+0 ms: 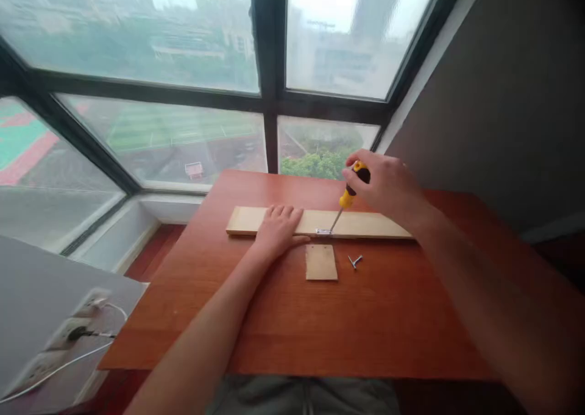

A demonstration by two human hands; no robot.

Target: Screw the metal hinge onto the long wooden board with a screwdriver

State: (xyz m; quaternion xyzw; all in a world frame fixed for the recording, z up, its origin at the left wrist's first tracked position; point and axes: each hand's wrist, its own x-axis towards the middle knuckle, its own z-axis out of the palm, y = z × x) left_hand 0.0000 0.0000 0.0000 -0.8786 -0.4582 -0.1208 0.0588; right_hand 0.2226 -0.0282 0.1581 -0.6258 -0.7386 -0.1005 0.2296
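A long pale wooden board [361, 223] lies across the table. My left hand [278, 227] rests on its left part, fingers stretched over the top and thumb along the front edge. A screwdriver [347, 197] with a yellow and black handle is in my right hand [386, 180], which is closed around the handle's upper end. Its shaft slants down to the left, with the tip at a small metal hinge [324, 231] on the board's front edge. In front of the hinge lies a small thin wooden piece [321, 262] with small marks near its far edge. To its right are two loose screws [354, 261].
The reddish-brown wooden table [283, 336] reaches to the windows [205, 128] at the back. Wall sockets [68, 333] with plugged-in cables are at lower left. A grey wall [479, 110] rises on the right.
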